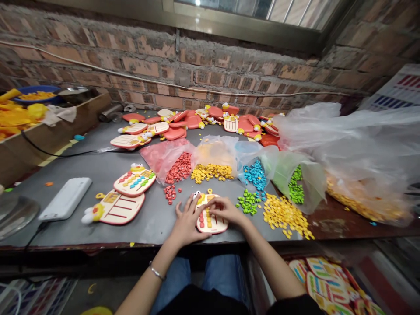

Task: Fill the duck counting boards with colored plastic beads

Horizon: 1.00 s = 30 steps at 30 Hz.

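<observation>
A cream toy board (218,226) with a red edge and a yellow cartoon head lies on the table in front of me. Red pieces fill its left slot, and some yellow pieces sit in the slot beside it. My left hand (187,221) grips the board's left side, thumb at the near edge and fingers at the head end. Over the middle of the board, my right hand (226,209) has its fingertips pinched together; what they hold is too small to make out. Close by lie small piles of red pieces (169,193), green pieces (248,202) and yellow pieces (285,214).
Open bags of red (154,157), yellow (215,148), blue (251,153) and green pieces (278,175) stand behind the board. A filled board (134,181) overlaps an unfilled one (121,208) at left, near a white power bank (65,199). More boards (177,133) are heaped at the back.
</observation>
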Each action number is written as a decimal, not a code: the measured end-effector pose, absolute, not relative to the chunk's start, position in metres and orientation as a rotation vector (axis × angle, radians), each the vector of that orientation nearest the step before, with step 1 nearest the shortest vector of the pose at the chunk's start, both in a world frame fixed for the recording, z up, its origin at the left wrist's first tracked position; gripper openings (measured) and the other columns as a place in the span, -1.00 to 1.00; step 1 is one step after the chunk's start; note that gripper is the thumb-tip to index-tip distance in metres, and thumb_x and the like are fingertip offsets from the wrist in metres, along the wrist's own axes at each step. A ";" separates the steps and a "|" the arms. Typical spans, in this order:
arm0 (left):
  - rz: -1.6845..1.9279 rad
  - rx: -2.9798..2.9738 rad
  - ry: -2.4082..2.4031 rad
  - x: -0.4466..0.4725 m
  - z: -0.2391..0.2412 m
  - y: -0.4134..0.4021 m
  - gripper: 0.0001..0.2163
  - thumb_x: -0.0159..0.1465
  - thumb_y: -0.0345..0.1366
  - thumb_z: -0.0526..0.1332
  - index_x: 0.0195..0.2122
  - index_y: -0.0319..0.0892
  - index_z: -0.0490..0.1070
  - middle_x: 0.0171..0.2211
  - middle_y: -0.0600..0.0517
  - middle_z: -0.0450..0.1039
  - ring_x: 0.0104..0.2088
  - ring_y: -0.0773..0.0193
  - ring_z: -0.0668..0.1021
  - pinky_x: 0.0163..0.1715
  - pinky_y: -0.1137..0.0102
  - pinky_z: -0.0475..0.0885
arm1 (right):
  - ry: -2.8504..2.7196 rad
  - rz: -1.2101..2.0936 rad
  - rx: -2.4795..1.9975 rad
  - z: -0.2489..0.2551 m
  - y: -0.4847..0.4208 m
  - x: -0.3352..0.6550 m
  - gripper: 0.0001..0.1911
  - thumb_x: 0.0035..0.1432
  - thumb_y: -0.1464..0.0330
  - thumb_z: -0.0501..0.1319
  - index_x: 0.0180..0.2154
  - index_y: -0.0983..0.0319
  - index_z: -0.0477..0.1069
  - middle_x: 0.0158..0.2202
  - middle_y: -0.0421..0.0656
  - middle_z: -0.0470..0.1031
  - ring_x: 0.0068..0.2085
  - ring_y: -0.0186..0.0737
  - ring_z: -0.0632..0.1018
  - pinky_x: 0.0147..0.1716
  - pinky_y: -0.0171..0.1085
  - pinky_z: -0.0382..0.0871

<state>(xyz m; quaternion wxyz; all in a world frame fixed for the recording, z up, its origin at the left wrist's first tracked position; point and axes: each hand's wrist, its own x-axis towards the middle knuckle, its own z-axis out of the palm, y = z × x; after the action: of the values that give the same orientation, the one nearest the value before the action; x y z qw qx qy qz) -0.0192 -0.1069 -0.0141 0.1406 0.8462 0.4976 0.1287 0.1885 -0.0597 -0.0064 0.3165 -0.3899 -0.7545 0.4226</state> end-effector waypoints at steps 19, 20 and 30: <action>0.396 2.480 1.340 -0.021 -0.015 -0.107 -0.20 0.02 0.06 0.35 0.29 0.04 0.15 0.39 -0.11 -0.13 0.33 -0.22 0.02 0.19 -0.19 -0.17 | -1.896 0.710 -1.171 0.000 -0.005 0.201 -0.92 0.13 0.39 0.22 -0.32 0.25 0.47 -0.31 -0.13 0.48 -0.28 -0.23 0.48 -0.31 -0.29 0.38; 0.397 2.479 1.324 -0.021 -0.015 -0.106 -0.20 0.03 0.06 0.34 0.29 0.04 0.13 0.38 -0.12 -0.10 0.33 -0.21 0.03 0.19 -0.19 -0.18 | -1.897 0.739 -1.169 0.000 -0.015 0.206 -0.91 0.14 0.37 0.22 -0.31 0.25 0.48 -0.30 -0.13 0.49 -0.28 -0.24 0.49 -0.32 -0.29 0.39; 0.404 2.480 1.315 -0.021 -0.012 -0.107 -0.27 0.04 0.02 0.34 0.24 0.00 0.21 0.37 -0.13 -0.08 0.33 -0.18 0.06 0.20 -0.19 -0.20 | -1.805 0.538 -1.323 -0.015 -0.030 0.222 -0.88 0.17 0.34 0.20 -0.29 0.24 0.47 -0.35 -0.12 0.50 -0.36 -0.22 0.48 -0.36 -0.27 0.37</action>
<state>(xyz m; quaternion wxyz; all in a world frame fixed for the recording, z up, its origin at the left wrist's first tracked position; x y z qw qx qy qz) -0.0206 -0.1068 -0.0121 0.1522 0.8642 0.4584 0.1408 0.2221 -0.0303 -0.0153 0.4077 -0.5248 -0.7161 0.2134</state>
